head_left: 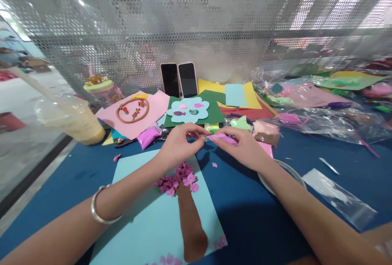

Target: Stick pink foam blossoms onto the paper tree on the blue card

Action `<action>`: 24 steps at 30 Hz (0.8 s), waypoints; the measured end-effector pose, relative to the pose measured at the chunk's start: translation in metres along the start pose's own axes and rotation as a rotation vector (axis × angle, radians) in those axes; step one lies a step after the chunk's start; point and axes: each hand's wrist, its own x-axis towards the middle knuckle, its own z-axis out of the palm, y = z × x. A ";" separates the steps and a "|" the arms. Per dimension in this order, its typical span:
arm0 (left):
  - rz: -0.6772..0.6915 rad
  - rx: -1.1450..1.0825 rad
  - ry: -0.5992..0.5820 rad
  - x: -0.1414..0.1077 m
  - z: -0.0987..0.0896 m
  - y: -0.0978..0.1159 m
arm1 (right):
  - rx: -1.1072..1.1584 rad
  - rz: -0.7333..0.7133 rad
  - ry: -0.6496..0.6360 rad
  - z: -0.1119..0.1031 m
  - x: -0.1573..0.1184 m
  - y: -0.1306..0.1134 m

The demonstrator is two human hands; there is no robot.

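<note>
My right hand [240,145] is closed on a small packet of pink clay [224,139], which lies under its fingers. My left hand [183,143] has thumb and fingertips pinched together at the packet's left end; what they grip there is too small to make out. Both hands are above the blue table, just past the light blue sheet [137,203]. On that sheet is a brown clay trunk [190,220] topped by dark and light pink clay blossoms [179,178]. A small pink piece [214,165] lies on the table below my hands.
A plastic cup [70,120] stands at the left, near the table edge. Two phones [188,79] lean against the metal mesh. Coloured papers [241,95] and a purple clay packet [149,136] lie behind my hands. A plastic bag [339,197] is at the right.
</note>
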 end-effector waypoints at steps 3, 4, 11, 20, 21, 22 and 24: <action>-0.001 -0.011 0.009 -0.001 0.001 0.001 | 0.004 0.000 -0.002 0.000 0.000 -0.001; -0.001 -0.010 0.013 -0.002 0.001 0.001 | 0.004 0.000 -0.003 0.000 0.000 -0.001; 0.022 0.014 0.040 -0.004 0.004 0.000 | -0.012 0.002 -0.026 0.000 -0.001 -0.002; 0.024 0.046 0.009 -0.002 -0.002 -0.001 | -0.130 0.082 -0.002 -0.006 0.004 0.008; 0.021 0.045 -0.018 -0.002 -0.001 -0.002 | -0.155 0.079 -0.022 -0.007 0.004 0.010; 0.011 0.036 -0.045 -0.003 -0.001 -0.002 | -0.181 0.068 -0.051 -0.008 0.004 0.010; -0.030 0.010 -0.093 -0.004 0.000 -0.003 | -0.233 0.035 -0.118 -0.008 0.004 0.011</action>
